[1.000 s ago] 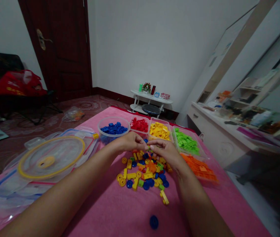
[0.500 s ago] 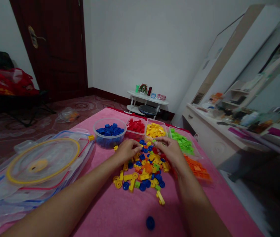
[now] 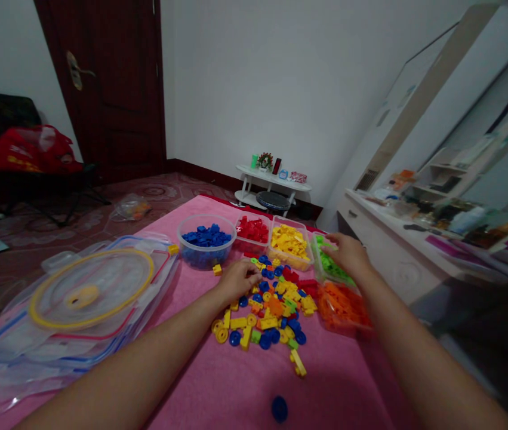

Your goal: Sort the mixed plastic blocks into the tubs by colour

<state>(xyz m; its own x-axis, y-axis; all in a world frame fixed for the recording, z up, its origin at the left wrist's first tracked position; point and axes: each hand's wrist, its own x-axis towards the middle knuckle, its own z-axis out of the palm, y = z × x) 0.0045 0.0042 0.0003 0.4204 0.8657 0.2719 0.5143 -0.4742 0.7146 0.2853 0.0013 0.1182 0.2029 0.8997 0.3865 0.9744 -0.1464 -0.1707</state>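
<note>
My right hand [image 3: 347, 254] hovers above the clear box of green building blocks [image 3: 336, 267], its fingers pinched on a small green building block [image 3: 325, 243] that is mostly hidden. At the left edge of the mixed pile of toy pieces [image 3: 276, 306], my left hand [image 3: 238, 279] rests low with curled fingers. Whatever those fingertips hold, if anything, I cannot make out. Yellow, blue, red, orange and green blocks and wheels make up the pile. One yellow block [image 3: 217, 270] lies apart behind my left hand.
Behind the pile stand a round tub of blue blocks [image 3: 206, 260], a box of red blocks [image 3: 252, 245] and a box of yellow blocks [image 3: 290, 260]. An orange-block box [image 3: 345, 322] is on the right. Stacked clear lids [image 3: 97, 292] lie left. A blue wheel [image 3: 279, 409] sits near the front.
My right hand has moved from the pile rightward to the green box. My left hand stays at the pile's left edge. The whole view has shifted slightly.
</note>
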